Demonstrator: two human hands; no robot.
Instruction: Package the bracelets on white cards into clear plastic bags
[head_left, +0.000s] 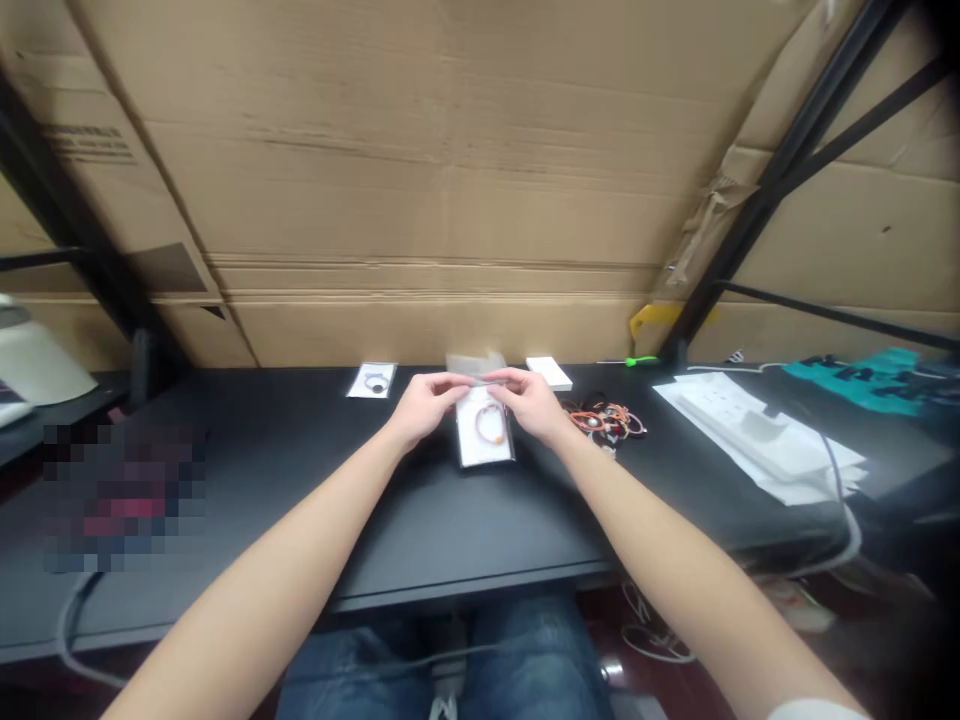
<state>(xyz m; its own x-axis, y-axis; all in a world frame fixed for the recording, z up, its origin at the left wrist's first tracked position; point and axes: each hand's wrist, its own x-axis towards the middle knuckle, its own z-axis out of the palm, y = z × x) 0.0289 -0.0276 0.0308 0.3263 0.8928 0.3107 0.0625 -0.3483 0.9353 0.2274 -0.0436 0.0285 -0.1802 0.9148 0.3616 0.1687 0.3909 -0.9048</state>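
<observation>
Both hands meet over a clear plastic bag (pixel 463 455) that has a white card inside and a thin orange-pink bracelet or hair tie (pixel 490 425) on the card. My left hand (pixel 427 402) pinches the bag's top edge from the left. From the right, my right hand (pixel 527 400) pinches the same edge, its fingertips almost touching those of the left. A tangled pile of orange, dark and reddish bands (pixel 611 420) lies just right of my right hand. Behind the hands, more clear plastic (pixel 472 364) shows, partly hidden by the fingers.
A bagged card with a dark band (pixel 373 380) lies at the back left. At the back right are a white card stack (pixel 549 373) and a green-handled tool (pixel 641 360). White papers (pixel 757 430) and a teal item (pixel 862 382) lie farther right. Cardboard (pixel 435 200) walls the table's back.
</observation>
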